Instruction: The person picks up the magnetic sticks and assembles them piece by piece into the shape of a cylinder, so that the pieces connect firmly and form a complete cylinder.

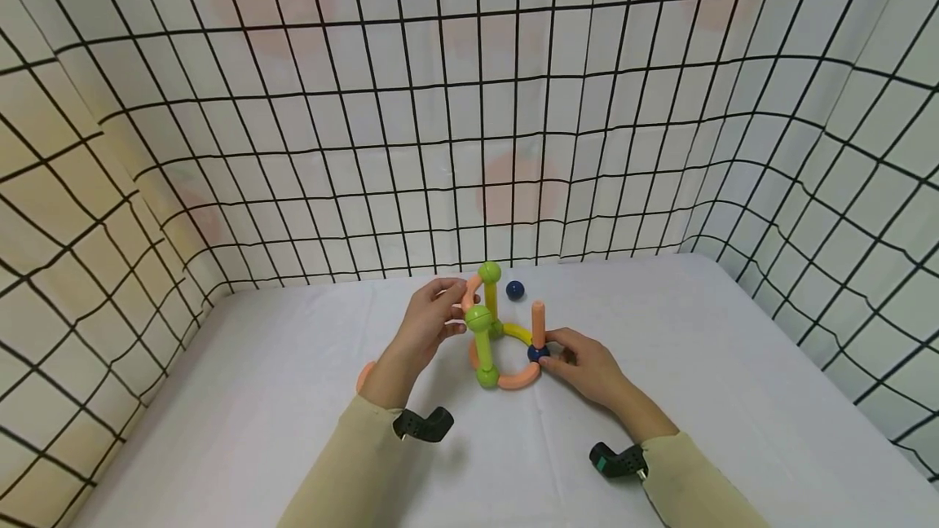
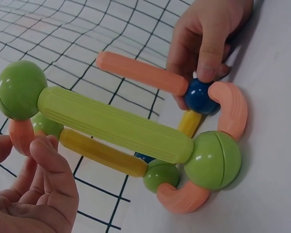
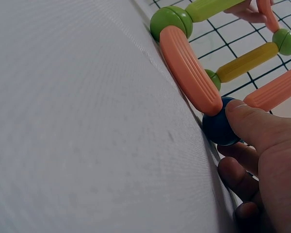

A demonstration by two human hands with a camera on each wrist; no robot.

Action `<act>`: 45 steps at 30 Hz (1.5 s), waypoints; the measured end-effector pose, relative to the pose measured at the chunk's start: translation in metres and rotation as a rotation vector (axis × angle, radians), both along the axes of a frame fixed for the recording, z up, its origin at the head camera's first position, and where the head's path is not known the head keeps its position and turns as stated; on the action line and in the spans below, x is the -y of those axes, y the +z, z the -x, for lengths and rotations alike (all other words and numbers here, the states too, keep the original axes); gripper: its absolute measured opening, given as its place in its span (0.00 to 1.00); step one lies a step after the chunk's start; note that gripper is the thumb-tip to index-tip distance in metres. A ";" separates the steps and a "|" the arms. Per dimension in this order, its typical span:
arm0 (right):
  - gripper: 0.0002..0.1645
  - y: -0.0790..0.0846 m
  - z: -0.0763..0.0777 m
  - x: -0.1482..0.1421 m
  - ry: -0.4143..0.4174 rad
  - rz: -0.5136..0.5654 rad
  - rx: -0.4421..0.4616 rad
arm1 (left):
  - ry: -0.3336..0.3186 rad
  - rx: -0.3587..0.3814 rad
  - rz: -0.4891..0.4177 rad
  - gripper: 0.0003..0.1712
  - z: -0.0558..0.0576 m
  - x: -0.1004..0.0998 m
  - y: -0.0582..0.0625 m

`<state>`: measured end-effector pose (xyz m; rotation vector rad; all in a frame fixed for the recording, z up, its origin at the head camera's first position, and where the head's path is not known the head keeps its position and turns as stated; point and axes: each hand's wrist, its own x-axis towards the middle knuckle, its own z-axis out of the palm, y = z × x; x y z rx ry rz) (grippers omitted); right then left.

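Observation:
A frame of ball-and-rod building pieces stands on the white cloth. Its base ring joins curved orange rods [image 1: 519, 380], a curved yellow rod [image 1: 517, 332], green balls [image 1: 487, 377] and a dark blue ball [image 1: 539, 353]. Two straight rods rise from it, one lime [image 2: 116, 124] and one yellow [image 2: 103, 152], each topped by a green ball [image 2: 22, 90]. Between those tops, my left hand [image 1: 424, 320] pinches the upper curved orange rod [image 2: 22, 136]. With thumb and fingers my right hand [image 1: 590, 365] grips the blue ball, from which a straight orange rod [image 1: 539, 324] stands upright.
Behind the frame lies a loose dark blue ball [image 1: 515, 290]. An orange piece [image 1: 364, 376] shows partly past the left wrist, mostly hidden by it. White cloth walls with a black grid [image 1: 440, 145] enclose the table's back and sides.

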<state>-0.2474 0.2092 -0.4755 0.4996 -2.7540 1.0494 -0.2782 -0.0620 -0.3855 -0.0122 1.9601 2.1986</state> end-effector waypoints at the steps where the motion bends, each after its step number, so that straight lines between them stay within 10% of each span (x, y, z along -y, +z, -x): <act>1: 0.21 0.000 0.000 0.000 0.000 -0.001 0.001 | -0.002 -0.002 0.007 0.17 -0.001 0.000 0.000; 17: 0.22 0.000 0.000 0.000 0.003 -0.011 0.010 | 0.041 -0.041 0.168 0.20 -0.022 0.011 -0.019; 45: 0.21 0.001 -0.001 0.001 0.005 0.006 0.043 | -0.273 -0.244 0.386 0.22 -0.043 0.017 -0.067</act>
